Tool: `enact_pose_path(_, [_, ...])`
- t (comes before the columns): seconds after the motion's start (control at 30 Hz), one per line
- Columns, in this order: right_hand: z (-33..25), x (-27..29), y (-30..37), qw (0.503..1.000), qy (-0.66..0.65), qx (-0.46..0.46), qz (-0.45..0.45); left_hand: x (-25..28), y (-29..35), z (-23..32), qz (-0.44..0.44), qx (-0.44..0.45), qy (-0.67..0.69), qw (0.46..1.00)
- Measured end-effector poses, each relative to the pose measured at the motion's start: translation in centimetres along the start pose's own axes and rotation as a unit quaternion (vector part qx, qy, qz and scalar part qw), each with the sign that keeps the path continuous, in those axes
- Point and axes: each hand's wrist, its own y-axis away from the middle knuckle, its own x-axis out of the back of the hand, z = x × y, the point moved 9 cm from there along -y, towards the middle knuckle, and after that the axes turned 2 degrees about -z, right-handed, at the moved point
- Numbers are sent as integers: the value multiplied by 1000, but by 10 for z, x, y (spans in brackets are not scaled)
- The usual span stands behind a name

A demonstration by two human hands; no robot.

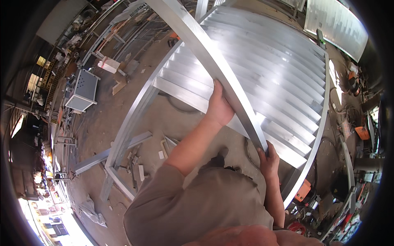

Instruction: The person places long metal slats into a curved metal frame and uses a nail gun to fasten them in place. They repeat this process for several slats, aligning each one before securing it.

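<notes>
A long silvery square metal tube (pixel 223 67) slants across the view from the top left, looking bent through the lens, over a louvred metal panel (pixel 266 61). My left hand (pixel 221 105) grips the tube partway along, its thumb up on the near side and the other fingers hidden beneath. Around the tube's near end, my right hand (pixel 269 160) is closed, with the fingertips by the end edge. Below the tube, the panel's overlapping slats lie inside a metal frame (pixel 322 119). Whether the tube touches the slats, I cannot tell.
The frame's left rail (pixel 129 117) runs toward me, past loose metal profiles (pixel 96 159) on the floor. Farther left stands a grey box-shaped cabinet (pixel 82 91). An orange tool (pixel 303 190) and cables are on the right, with a pale metal sheet (pixel 336 26) at the back right.
</notes>
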Motion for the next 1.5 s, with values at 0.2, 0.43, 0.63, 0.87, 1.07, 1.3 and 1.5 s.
enact_pose_path(0.2, [-9,1,2,999,41,14,3,12,3,0,-11,-5,36,999])
enact_pose_path(0.43, [-5,-4,5,999,26,29,3,14,9,9,-25,-33,20,999])
enact_pose_path(0.63, [12,-59,-1,995,-13,-6,-94,2,27,40,71,-84,-128,986])
enact_pose_path(0.87, [-16,30,-1,991,-41,65,111,-23,23,91,-43,-154,-590,791])
enact_pose_path(1.07, [-79,127,39,825,394,258,313,52,21,45,-127,-3,-861,493])
enact_pose_path(1.3, [54,101,1,846,512,46,141,170,-3,19,-265,125,-875,385])
enact_pose_path(1.5, [166,77,12,905,400,-142,-1,230,-21,-1,-308,185,-847,391])
